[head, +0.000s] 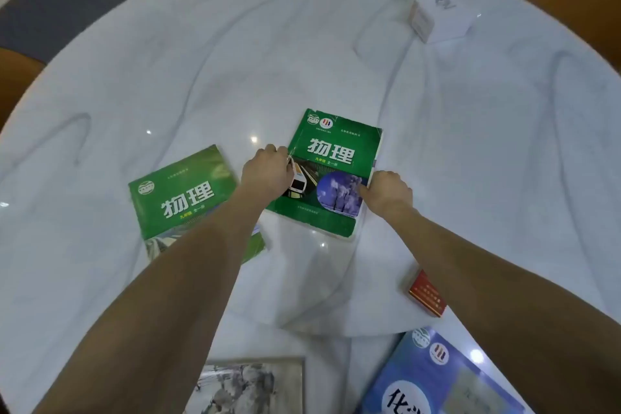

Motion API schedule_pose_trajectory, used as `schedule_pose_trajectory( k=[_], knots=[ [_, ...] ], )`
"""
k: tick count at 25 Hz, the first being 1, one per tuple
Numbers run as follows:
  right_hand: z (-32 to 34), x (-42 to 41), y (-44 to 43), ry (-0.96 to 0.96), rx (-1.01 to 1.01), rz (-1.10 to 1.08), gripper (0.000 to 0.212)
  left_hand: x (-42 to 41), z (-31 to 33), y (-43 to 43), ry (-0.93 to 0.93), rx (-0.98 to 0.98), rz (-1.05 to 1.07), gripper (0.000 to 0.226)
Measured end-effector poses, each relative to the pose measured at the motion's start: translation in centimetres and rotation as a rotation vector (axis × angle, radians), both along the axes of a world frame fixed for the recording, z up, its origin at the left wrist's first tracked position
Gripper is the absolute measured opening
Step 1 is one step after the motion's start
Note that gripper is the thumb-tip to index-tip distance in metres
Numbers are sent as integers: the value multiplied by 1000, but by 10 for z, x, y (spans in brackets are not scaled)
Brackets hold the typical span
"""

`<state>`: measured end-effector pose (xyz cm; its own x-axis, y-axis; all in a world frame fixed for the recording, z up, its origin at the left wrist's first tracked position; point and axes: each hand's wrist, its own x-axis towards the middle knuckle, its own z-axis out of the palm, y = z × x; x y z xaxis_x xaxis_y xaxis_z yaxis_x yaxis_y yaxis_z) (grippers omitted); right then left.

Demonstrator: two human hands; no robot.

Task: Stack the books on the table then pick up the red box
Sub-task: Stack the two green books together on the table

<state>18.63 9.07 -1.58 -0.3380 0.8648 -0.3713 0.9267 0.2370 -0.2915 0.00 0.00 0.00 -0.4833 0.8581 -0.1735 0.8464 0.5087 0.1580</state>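
Hands grip one green book by its side edges: left hand curled on the left edge, right hand pinching the right edge. Glossy cover reads 物理. Second green book, same title, lies left. Red box sits near right forearm. Blue book and grey print at near edge; white cube box far across the round marble table.

The left forearm covers the near corner of the second green book. The right forearm hides part of the red box. The bottom edge crops the blue book and what looks like a grey picture book.
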Motion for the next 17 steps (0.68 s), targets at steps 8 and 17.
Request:
schedule_pose_trajectory(
  k=[8,17],
  knots=[
    [-15,-10,12,332,-261,-429,29,-1,-18,7,-244,17,271,33],
    [-16,-14,21,497,-398,-645,28,-5,-7,19,-603,60,576,41]
  ],
)
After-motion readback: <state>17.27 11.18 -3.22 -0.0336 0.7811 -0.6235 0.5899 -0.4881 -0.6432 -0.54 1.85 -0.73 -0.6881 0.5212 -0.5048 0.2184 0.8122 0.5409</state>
